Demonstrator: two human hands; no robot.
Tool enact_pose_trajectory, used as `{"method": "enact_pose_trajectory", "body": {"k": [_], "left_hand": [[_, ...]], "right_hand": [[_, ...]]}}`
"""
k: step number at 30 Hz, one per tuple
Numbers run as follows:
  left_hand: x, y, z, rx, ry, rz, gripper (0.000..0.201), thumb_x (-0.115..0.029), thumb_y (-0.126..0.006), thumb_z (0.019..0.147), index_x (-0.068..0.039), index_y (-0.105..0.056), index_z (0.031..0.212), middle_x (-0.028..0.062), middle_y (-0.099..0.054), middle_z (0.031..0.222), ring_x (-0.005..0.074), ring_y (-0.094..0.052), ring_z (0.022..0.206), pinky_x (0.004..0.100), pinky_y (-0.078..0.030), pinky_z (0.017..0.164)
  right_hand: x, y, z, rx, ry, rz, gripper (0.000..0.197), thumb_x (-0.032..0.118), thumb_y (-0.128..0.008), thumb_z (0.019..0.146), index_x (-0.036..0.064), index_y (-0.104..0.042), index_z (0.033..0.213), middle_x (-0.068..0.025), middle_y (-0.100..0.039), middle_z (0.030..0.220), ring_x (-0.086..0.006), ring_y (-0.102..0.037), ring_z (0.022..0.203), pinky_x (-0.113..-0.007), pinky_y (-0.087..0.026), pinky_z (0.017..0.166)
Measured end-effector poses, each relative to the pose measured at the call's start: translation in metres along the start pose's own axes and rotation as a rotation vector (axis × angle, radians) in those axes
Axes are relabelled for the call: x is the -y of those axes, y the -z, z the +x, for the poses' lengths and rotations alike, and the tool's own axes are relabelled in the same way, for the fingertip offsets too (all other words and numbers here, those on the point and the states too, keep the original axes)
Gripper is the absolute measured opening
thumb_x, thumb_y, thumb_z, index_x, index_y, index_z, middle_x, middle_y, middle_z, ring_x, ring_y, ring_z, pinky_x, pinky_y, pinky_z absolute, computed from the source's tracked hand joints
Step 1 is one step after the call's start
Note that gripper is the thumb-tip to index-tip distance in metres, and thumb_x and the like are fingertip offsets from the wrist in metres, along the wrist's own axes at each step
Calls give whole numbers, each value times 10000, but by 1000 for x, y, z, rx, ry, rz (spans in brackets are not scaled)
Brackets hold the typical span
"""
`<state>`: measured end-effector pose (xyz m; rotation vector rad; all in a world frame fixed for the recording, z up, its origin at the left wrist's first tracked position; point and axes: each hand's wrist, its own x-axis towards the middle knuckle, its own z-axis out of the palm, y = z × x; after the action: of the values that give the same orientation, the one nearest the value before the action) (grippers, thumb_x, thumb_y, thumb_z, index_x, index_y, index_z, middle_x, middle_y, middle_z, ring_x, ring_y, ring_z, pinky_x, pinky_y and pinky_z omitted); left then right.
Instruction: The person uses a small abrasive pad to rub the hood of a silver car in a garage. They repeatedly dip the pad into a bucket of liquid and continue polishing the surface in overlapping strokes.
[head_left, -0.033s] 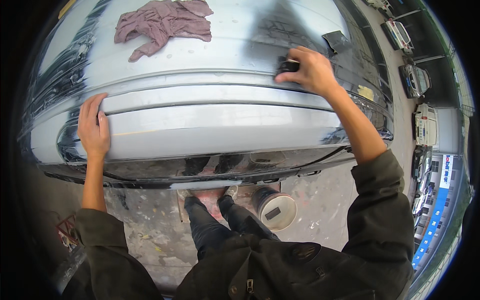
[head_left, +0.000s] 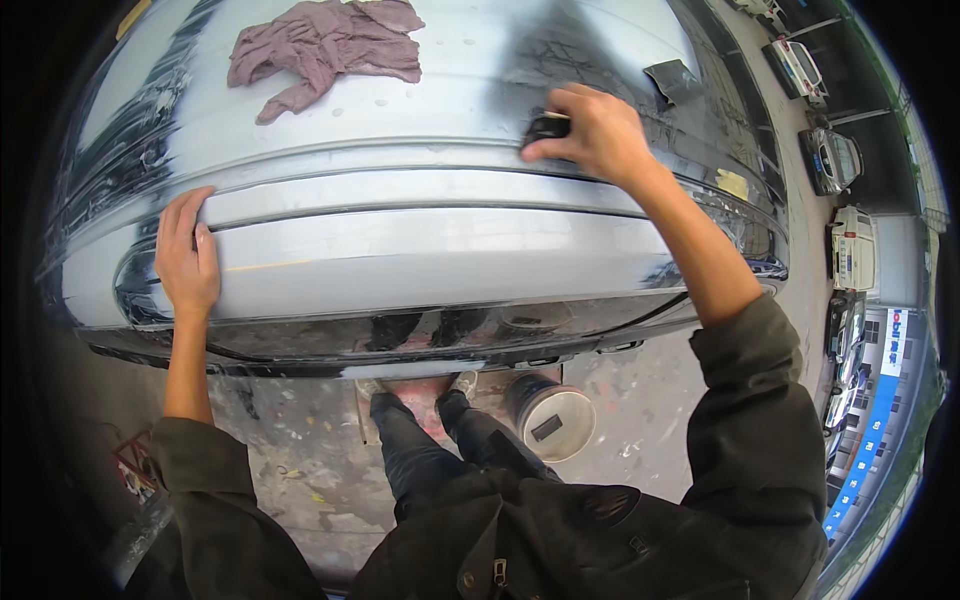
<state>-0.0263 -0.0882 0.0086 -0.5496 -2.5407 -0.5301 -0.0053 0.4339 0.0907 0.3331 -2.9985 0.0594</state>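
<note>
Left hand (head_left: pixel 187 255) on panel (head_left: pixel 430 245), near edge, right hand (head_left: pixel 597 135) holding block (head_left: pixel 548 128) (room between)

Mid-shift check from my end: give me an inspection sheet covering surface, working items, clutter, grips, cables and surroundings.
Surface: glossy grey-white vehicle body panel, with dark patches toward both sides.
Working items: small black block, held at the panel.
Clutter: crumpled mauve cloth, dark square sheet and pale yellow piece, all on the vehicle; round dark-sided bucket on the floor, a dark rectangular piece inside.
Left grip: bare left hand resting on the panel, holding nothing visible.
Right grip: bare right hand closed on the block.
Cables: nothing seen.
Surroundings: stained grey floor; parked vehicles along the right.
</note>
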Motion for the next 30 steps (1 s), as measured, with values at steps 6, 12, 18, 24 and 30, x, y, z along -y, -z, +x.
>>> {"method": "enact_pose_trajectory", "body": {"k": [6,12,18,24,30], "left_hand": [[6,-7,-2,42,-4,-14,476,-66,-474,943,-84,-688,1368,172,-659,1368,374,-612,1286,412,-455,1135],[10,3,-2,-3,1,-6,477,-50,-493,906,-83,-705,1332,162,-677,1325,369,-634,1237,411,-484,1097],[-5,0,7,-44,-22,-26,429,-49,-528,877,-94,-720,1259,136,-698,1242,368,-654,1162,431,-519,1021],[-8,1,5,-109,-24,-62,417,-62,-570,848,-72,-725,1236,132,-710,1213,358,-670,1140,439,-535,994],[-5,0,-2,-231,81,-73,365,-75,-636,802,-50,-699,1161,131,-712,1196,354,-669,1134,447,-530,988]], "right_hand": [[-9,4,-5,67,-69,-12,758,754,-838,697,77,-733,1022,-103,-762,1013,-362,-746,1009,-496,-588,846],[-129,36,-81,187,-390,-30,749,682,-886,714,36,-762,1072,-190,-775,955,-394,-748,977,-483,-563,827],[-90,-5,-67,-111,25,164,416,383,-903,825,50,-665,898,-77,-619,864,-310,-656,777,-417,-515,665],[24,-22,14,-245,389,30,376,374,-894,830,116,-620,824,-17,-579,822,-224,-643,734,-374,-524,601],[120,-40,79,-223,585,12,375,308,-889,782,129,-594,931,-25,-585,900,-222,-676,842,-381,-561,662]]}}
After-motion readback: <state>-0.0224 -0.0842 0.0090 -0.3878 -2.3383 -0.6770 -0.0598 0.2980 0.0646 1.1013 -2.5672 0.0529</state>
